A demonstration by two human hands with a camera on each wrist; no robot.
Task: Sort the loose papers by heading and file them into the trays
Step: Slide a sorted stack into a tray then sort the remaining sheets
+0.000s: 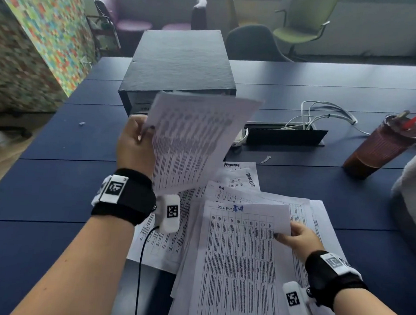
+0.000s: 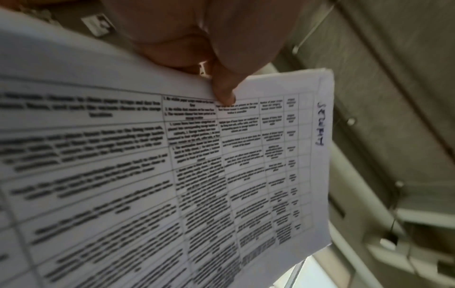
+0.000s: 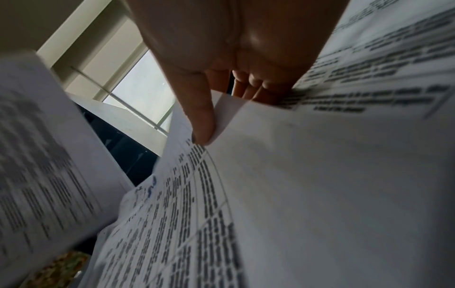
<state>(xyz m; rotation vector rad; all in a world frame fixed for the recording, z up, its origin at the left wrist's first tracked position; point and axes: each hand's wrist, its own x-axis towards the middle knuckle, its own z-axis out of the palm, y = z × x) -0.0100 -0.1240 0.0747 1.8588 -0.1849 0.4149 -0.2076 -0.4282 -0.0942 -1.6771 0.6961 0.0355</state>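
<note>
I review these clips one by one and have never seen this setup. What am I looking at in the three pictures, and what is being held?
No robot here: a person wears a head camera and one camera on each wrist. The head view looks down at a blue table with a dark file box, loose papers and a tumbler. The left hand holds up a raised sheet; the left wrist view shows its table and handwritten heading. The right hand pinches the corner of the top sheet on the pile; the right wrist view shows that pinch close up.
</note>
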